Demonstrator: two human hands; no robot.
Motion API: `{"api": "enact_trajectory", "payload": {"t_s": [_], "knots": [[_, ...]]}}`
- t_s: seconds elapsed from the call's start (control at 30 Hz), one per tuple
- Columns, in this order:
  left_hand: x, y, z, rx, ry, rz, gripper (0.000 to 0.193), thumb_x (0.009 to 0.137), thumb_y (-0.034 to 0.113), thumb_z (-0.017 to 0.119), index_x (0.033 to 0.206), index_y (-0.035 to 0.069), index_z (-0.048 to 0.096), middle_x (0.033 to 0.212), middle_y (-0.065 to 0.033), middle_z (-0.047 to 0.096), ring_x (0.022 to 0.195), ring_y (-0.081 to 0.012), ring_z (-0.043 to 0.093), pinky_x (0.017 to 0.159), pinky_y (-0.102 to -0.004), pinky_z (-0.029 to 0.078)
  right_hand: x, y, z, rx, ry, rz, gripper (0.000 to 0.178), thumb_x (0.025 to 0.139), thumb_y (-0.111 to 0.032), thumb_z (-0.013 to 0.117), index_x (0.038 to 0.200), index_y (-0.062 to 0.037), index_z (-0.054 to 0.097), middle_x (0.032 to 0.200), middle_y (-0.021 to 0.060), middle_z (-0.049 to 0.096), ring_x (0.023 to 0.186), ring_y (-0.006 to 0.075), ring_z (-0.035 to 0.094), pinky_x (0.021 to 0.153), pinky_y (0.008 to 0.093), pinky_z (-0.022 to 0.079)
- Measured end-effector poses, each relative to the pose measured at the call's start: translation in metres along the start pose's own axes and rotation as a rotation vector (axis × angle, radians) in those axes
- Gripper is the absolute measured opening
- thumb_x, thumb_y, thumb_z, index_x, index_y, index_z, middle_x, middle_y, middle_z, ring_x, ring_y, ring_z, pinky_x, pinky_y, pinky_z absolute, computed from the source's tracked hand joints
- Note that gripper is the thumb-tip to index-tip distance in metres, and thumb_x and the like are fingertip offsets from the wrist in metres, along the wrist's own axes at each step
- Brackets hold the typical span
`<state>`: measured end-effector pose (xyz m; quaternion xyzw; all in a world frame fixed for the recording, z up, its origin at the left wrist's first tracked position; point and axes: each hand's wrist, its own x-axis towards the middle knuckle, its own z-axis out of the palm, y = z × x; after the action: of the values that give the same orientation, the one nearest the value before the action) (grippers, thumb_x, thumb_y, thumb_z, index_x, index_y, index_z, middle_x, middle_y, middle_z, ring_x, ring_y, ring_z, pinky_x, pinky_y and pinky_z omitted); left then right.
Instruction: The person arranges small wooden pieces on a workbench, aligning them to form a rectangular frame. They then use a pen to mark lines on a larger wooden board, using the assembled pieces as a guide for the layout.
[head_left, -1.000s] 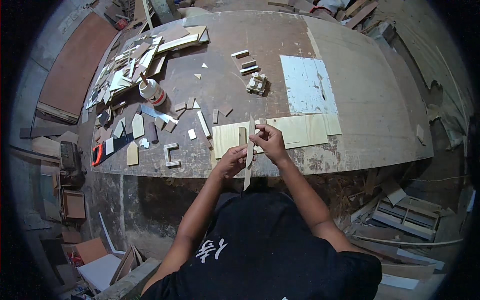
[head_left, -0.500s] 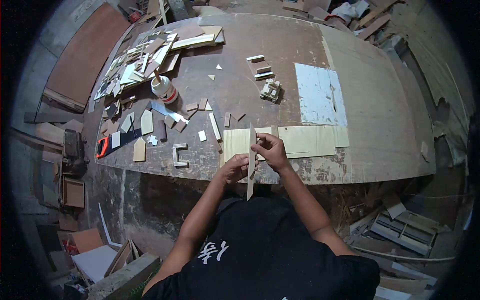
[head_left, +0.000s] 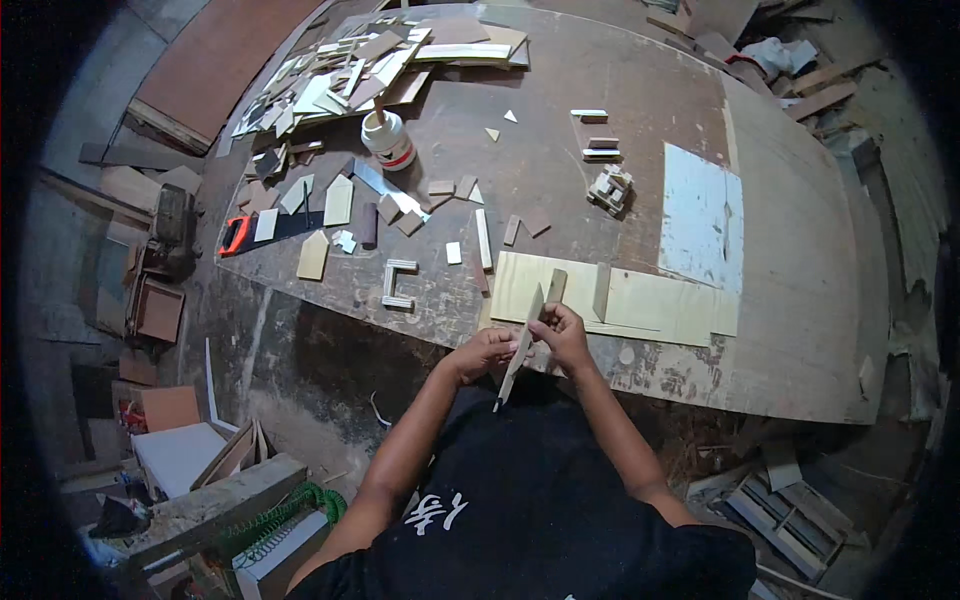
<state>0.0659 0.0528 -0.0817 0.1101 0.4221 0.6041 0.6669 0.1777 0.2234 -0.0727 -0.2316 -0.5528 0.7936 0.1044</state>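
Observation:
Just beyond the table's front edge I hold a thin pale wooden strip (head_left: 526, 345), tilted and seen nearly edge-on, its lower end dark-tipped. My left hand (head_left: 484, 353) pinches it from the left. My right hand (head_left: 563, 340) is closed on its right side, about mid-length. A short wooden piece (head_left: 556, 284) shows just above the right fingers; I cannot tell if they hold it. Beneath and beyond lies a long pale plywood board (head_left: 655, 305), with a small wooden piece (head_left: 601, 291) on it. A C-shaped wooden frame (head_left: 389, 284) lies to the left.
A pile of wood offcuts (head_left: 350, 75) covers the far left of the table. Near it stand a white glue bottle (head_left: 388, 142) and an orange-handled saw (head_left: 236, 235). A small stacked wooden block assembly (head_left: 610, 189) and a whitish panel (head_left: 702, 215) are farther right.
My view has turned, so the table appears shifted right and tilted. The strip, upright before, now leans with its top to the right. Both hands stay closed around it.

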Motion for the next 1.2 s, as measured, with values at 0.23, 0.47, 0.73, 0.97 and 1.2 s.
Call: {"api": "enact_trajectory", "payload": {"t_s": [0.23, 0.47, 0.73, 0.97, 1.2], "knots": [[-0.02, 0.016, -0.024, -0.023, 0.278, -0.003, 0.027, 0.1, 0.022, 0.054, 0.118, 0.002, 0.059, 0.113, -0.0105, 0.068, 0.097, -0.0176, 0.067, 0.086, -0.032, 0.054, 0.017, -0.012, 0.011, -0.069, 0.06, 0.065, 0.034, 0.084, -0.003, 0.07, 0.111, -0.0015, 0.05, 0.085, 0.0087, 0.066, 0.07, 0.0138, 0.064, 0.063, 0.027, 0.055], [-0.043, 0.078, -0.035, -0.18, 0.288, 0.163, 0.04, 0.102, 0.02, 0.044, 0.136, -0.002, 0.045, 0.128, -0.0178, 0.059, 0.115, -0.0272, 0.062, 0.096, -0.0424, 0.053, 0.022, -0.108, 0.037, 0.417, -0.126, 0.037, 0.03, 0.086, -0.004, 0.064, 0.112, -0.0034, 0.05, 0.09, 0.0116, 0.065, 0.077, 0.0211, 0.068, 0.068, 0.0352, 0.061], [-0.048, 0.109, -0.068, -0.175, 0.37, 0.257, 0.033, 0.102, 0.02, 0.042, 0.125, -0.003, 0.048, 0.123, -0.0224, 0.061, 0.111, -0.0331, 0.064, 0.094, -0.043, 0.055, 0.039, -0.076, 0.062, 0.265, -0.142, 0.16, 0.015, 0.086, -0.011, 0.069, 0.096, -0.0035, 0.061, 0.079, 0.0059, 0.065, 0.077, 0.019, 0.067, 0.075, 0.04, 0.059], [-0.055, 0.133, -0.084, -0.148, 0.444, 0.266, 0.039, 0.102, 0.027, 0.043, 0.122, -0.006, 0.05, 0.118, -0.0235, 0.062, 0.107, -0.0323, 0.066, 0.091, -0.0441, 0.056, 0.065, -0.039, 0.057, -0.249, 0.08, 0.119, 0.016, 0.088, -0.017, 0.07, 0.087, -0.002, 0.065, 0.079, 0.0066, 0.067, 0.071, 0.0158, 0.066, 0.066, 0.0327, 0.058], [-0.06, 0.152, -0.129, -0.169, 0.464, 0.427, 0.033, 0.099, 0.025, 0.048, 0.118, -0.001, 0.054, 0.104, -0.0124, 0.064, 0.096, -0.0239, 0.067, 0.08, -0.0393, 0.058, 0.076, -0.041, 0.071, -0.179, 0.337, -0.065, 0.013, 0.086, -0.013, 0.072, 0.085, -0.0028, 0.064, 0.076, 0.0055, 0.066, 0.066, 0.0132, 0.064, 0.065, 0.0307, 0.058]]}}
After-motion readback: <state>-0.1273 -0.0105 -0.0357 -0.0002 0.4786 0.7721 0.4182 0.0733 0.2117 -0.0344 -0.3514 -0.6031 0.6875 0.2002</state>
